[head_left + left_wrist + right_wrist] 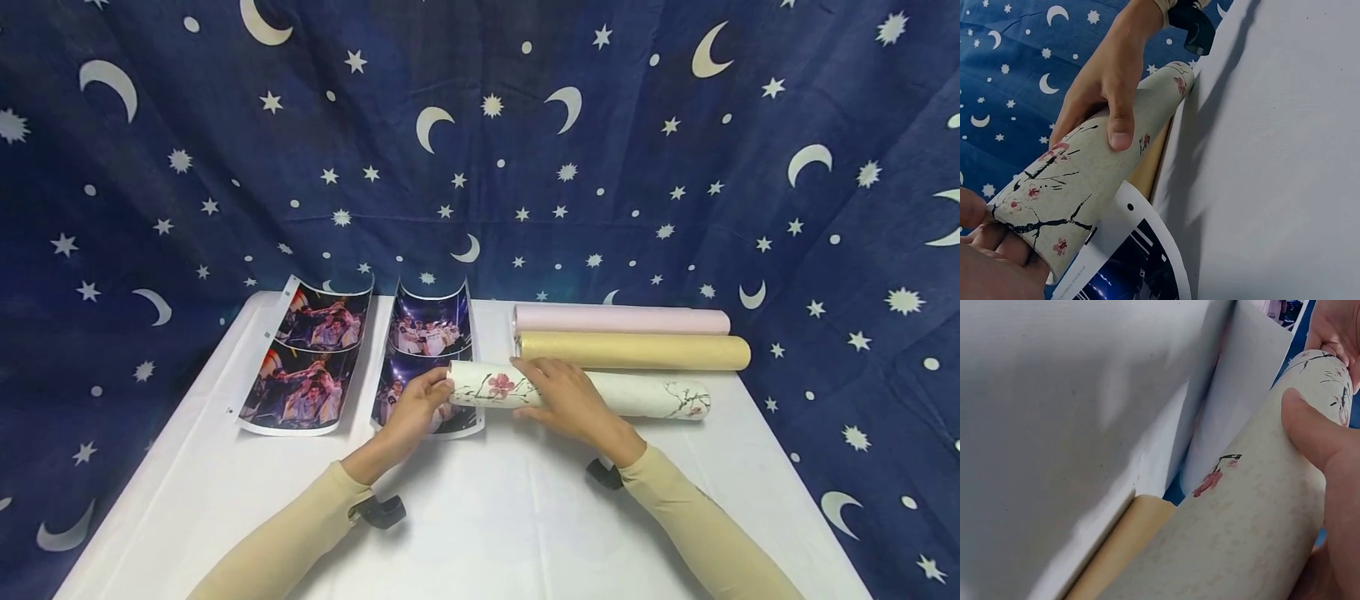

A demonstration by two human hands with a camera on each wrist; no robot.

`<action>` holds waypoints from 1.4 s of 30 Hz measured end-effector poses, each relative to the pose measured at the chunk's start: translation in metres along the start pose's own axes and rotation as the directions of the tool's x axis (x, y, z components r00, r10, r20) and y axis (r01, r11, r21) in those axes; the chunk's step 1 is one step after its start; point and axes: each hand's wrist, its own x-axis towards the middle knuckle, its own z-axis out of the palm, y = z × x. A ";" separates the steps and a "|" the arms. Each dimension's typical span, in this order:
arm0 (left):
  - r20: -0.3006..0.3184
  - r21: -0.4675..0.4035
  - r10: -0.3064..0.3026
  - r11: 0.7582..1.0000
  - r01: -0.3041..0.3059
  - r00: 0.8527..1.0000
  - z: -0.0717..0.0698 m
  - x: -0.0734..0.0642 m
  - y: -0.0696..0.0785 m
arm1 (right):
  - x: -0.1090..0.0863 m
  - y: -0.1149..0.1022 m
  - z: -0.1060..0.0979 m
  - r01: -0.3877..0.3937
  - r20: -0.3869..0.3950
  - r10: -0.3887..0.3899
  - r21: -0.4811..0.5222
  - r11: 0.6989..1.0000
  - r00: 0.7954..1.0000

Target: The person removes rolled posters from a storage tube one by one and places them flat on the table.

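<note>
A cream paper roll (637, 395) printed with dark branches and red blossoms lies crosswise between my hands. My left hand (413, 411) pinches its left end; in the left wrist view, several fingers are tucked inside the open end (1022, 253) with the thumb outside. My right hand (573, 400) grips the roll near its middle, thumb (1310, 425) on the near side and fingers over the far side. Behind it lie a gold roll (637, 351) and a pink roll (622, 318), side by side. The left hand is in front of part of a curled photo sheet (427, 321).
Another curled photo sheet (315, 358) with two pictures lies at the left of the white table (510, 517). A blue curtain (480, 167) with moons and stars hangs behind the table and along its sides. A black wrist mount (381, 511) is strapped to the left sleeve.
</note>
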 end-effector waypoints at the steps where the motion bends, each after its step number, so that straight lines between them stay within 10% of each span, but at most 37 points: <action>1: 0.000 -0.003 -0.002 1.000 0.002 1.000 -0.001 0.000 0.000 | 0.000 0.000 0.001 -0.002 0.003 0.002 -0.001 1.000 1.000; 18: 0.096 0.023 -0.066 0.998 0.064 0.993 -0.003 -0.003 0.009 | 0.000 0.001 0.002 0.006 -0.046 -0.006 0.015 1.000 0.999; 42: -0.186 0.098 0.039 0.995 -0.020 0.982 -0.008 -0.003 0.004 | 0.000 -0.002 0.004 0.011 -0.087 -0.009 0.019 1.000 0.996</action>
